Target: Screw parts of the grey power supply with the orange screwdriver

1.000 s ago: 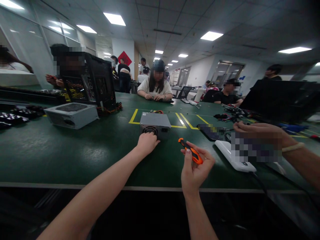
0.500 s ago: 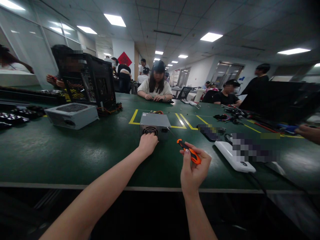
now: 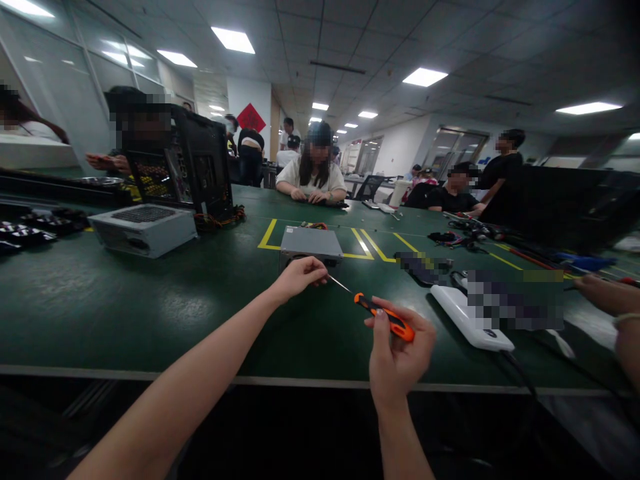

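Observation:
My right hand point(image 3: 404, 347) grips a screwdriver point(image 3: 385, 317) by its orange and black handle. The thin metal shaft points left and away from me, its tip at the fingers of my left hand point(image 3: 301, 276). That hand is closed in a pinch around the tip; whether a small part is between the fingers I cannot make out. Just behind the left hand, a grey metal power supply point(image 3: 313, 241) rests on the green table, with its fan side partly hidden by the hand. Coloured cables show at its rear.
Left stand a second power supply point(image 3: 145, 230) and a black computer case point(image 3: 203, 163). To the right lie a white power bank point(image 3: 473, 320) with a cable, a dark phone-like item point(image 3: 417, 267) and tangled cables point(image 3: 470, 230). A co-worker's hand point(image 3: 607, 293) reaches in at far right.
My left hand has moved from the power supply's fan grille to the screwdriver's tip. The screwdriver and my right hand have shifted slightly right and towards me, with the tip now away from the power supply.

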Demonstrator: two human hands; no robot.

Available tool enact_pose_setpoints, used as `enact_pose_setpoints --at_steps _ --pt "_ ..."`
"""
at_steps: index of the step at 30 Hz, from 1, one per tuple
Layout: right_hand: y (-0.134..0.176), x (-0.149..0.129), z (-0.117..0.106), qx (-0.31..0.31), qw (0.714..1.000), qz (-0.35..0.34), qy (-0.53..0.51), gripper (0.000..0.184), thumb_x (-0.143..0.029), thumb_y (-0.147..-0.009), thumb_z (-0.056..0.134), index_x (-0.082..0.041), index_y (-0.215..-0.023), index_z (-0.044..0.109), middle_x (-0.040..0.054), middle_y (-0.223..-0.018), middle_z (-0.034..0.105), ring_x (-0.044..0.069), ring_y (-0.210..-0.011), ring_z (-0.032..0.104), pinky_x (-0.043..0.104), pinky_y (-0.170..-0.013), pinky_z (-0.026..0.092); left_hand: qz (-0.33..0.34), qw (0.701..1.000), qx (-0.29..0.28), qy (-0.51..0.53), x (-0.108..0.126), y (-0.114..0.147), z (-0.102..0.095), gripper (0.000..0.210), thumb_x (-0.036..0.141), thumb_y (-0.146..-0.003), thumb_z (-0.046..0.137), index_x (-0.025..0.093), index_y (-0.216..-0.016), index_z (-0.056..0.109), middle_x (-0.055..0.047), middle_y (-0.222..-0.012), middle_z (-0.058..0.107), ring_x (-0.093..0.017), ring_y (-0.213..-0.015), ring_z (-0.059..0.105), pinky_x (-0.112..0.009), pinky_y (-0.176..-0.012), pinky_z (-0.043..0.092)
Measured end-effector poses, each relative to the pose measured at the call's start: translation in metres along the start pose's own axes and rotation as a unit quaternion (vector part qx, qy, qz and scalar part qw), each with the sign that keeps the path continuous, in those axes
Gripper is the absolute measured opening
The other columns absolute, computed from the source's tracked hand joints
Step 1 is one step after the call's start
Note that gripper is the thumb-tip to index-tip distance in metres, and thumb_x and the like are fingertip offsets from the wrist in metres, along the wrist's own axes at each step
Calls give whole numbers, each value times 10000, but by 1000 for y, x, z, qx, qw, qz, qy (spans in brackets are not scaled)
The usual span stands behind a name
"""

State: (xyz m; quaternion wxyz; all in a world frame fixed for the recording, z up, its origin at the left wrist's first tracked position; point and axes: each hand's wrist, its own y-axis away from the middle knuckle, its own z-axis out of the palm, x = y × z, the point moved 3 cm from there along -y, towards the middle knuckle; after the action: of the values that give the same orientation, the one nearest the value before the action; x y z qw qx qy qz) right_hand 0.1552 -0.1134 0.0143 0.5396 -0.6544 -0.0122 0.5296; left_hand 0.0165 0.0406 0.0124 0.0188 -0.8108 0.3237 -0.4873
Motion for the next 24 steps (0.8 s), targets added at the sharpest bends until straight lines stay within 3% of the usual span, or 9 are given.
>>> enact_pose_setpoints --at_steps 3,6,11,24 --pt "1 -10 -11 10 999 -31 -5 224 -157 -757 579 -178 -957 481 52 -924 614 104 -576 600 275 -547 506 -16 966 -46 256 5 2 1 175 285 -789 567 137 -880 538 -49 -863 620 -109 -752 584 -236 -664 453" --pt "3 -20 -18 14 997 -67 -31 235 -109 -749 574 -172 -955 481 55 -922 618 115 -595 614 272 -526 510 -55 925 -72 370 9 5 3 223 255 -694 683 135 -843 567 -27 -820 605 -87 -714 567 -223 -670 443" --pt "7 -31 -18 2 993 -105 -50 289 -40 -723 570 -170 -962 474 55 -901 620 169 -723 641 280 -512 520 -78 897 -89 427 11 9 1 241 235 -650 726 134 -811 578 -12 -795 594 -75 -696 565 -203 -659 443" --pt "12 -26 -16 -42 986 -159 -37 362 5 -713 550 -186 -1008 463 61 -975 612 192 -826 633 345 -598 554 -86 877 -101 462 12 9 5 259 217 -631 743 120 -801 572 -15 -790 599 -71 -686 575 -188 -661 452"
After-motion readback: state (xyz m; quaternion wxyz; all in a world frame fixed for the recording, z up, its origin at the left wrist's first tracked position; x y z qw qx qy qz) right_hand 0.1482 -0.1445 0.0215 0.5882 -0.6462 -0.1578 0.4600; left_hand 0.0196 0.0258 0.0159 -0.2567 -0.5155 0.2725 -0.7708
